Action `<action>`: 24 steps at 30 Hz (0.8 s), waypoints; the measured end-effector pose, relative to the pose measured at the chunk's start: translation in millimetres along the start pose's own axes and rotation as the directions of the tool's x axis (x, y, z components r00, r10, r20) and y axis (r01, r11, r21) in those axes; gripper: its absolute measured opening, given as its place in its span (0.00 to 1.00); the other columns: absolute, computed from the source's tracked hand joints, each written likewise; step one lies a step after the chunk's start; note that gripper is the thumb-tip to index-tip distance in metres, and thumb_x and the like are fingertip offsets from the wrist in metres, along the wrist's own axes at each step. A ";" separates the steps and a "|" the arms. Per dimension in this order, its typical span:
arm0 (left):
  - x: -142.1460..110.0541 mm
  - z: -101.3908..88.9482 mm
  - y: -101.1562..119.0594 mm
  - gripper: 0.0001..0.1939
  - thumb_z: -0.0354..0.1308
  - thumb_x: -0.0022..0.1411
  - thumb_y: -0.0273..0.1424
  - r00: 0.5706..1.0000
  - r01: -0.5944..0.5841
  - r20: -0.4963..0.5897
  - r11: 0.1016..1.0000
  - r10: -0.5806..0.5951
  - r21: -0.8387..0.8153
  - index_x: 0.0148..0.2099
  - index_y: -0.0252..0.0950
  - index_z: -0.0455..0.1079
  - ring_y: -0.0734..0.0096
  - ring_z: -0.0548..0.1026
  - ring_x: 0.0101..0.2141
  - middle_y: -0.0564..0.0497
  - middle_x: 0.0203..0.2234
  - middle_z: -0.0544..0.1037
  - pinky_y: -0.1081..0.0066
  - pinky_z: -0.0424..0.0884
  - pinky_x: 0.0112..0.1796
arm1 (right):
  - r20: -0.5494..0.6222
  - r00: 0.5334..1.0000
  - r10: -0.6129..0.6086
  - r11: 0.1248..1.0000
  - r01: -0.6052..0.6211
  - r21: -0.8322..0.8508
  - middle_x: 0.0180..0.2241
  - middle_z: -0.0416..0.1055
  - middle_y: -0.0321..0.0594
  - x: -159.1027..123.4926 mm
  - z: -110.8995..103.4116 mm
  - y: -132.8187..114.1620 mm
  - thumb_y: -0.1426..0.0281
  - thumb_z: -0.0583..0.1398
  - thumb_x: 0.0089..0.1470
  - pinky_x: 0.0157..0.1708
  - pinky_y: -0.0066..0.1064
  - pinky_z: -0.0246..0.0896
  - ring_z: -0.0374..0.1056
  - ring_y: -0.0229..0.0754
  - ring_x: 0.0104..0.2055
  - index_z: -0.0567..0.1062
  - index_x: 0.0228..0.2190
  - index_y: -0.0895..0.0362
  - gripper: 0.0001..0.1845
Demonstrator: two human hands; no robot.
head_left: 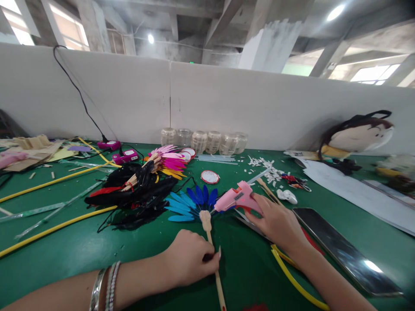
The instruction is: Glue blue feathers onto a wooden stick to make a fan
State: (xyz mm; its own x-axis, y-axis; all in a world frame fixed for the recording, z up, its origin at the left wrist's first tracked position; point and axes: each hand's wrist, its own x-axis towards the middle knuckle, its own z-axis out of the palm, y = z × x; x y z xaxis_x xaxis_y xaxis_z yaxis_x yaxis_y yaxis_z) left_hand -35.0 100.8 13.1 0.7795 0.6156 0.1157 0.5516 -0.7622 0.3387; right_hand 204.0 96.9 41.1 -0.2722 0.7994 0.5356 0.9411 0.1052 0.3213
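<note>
My left hand [193, 258] pinches the thin wooden handle of a feather fan [205, 220] low in the middle of the view. Blue feathers [197, 201], light on the left and dark on the right, spread out from the fan's wooden head. In my right hand [275, 220] is a pink hot glue gun [235, 198], its nozzle at the right side of the fan head. A translucent glue stick [258, 176] pokes out of the gun's back. Under my right hand lie scissors [251, 224], partly hidden.
Black feathers [136, 196] and a bundle of pink feathers [167, 157] lie to the left, near yellow tubes [58, 181]. Several glass jars [199, 141] line the back partition. A phone [343, 250], white scraps [267, 168] and an earbud case [287, 196] are on the right.
</note>
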 end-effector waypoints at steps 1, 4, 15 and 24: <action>0.0 -0.1 0.1 0.19 0.44 0.58 0.35 1.000 0.001 0.001 1.000 -0.001 0.000 0.19 0.35 0.67 0.78 0.68 0.17 0.52 0.15 0.74 0.72 0.42 0.19 | -0.004 1.000 0.003 1.000 -0.003 0.008 0.25 0.72 0.42 -0.1 0.2 0.0 0.60 0.50 0.52 0.20 0.28 0.54 0.69 0.43 0.25 0.68 0.37 0.60 0.18; -0.3 -0.3 0.3 0.20 0.44 0.58 0.35 1.000 -0.003 0.006 1.000 0.003 -0.002 0.19 0.36 0.68 0.78 0.68 0.17 0.52 0.16 0.75 0.72 0.42 0.19 | -0.020 1.000 0.000 1.000 0.001 0.028 0.25 0.72 0.42 -0.1 1.0 0.1 0.59 0.50 0.51 0.20 0.28 0.54 0.68 0.43 0.25 0.68 0.37 0.60 0.19; -0.3 -1.2 1.5 0.19 0.44 0.58 0.35 1.000 -0.001 0.017 1.000 0.001 0.006 0.19 0.35 0.67 0.78 0.68 0.17 0.52 0.16 0.75 0.72 0.42 0.18 | -0.159 0.982 -0.098 0.995 0.093 -0.038 0.22 0.69 0.38 2.0 -4.1 -2.0 0.57 0.49 0.53 0.20 0.28 0.51 0.67 0.40 0.22 0.67 0.33 0.60 0.19; -1.2 1.6 -0.4 0.19 0.44 0.58 0.34 1.000 -0.014 -0.005 1.000 0.014 -0.006 0.19 0.36 0.67 0.78 0.68 0.17 0.52 0.16 0.74 0.72 0.43 0.18 | -0.229 0.953 -0.201 0.972 0.165 -0.167 0.25 0.73 0.42 1.1 -8.5 -2.3 0.59 0.49 0.54 0.23 0.28 0.53 0.67 0.39 0.24 0.69 0.33 0.61 0.18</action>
State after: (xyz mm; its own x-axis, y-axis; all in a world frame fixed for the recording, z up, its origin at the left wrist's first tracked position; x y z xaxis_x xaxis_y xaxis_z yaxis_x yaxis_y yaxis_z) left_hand -35.6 100.1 11.3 0.7857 0.6059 0.1247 0.5390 -0.7695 0.3424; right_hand 199.8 92.6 47.6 -0.4942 0.6049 0.6243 0.8366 0.1356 0.5308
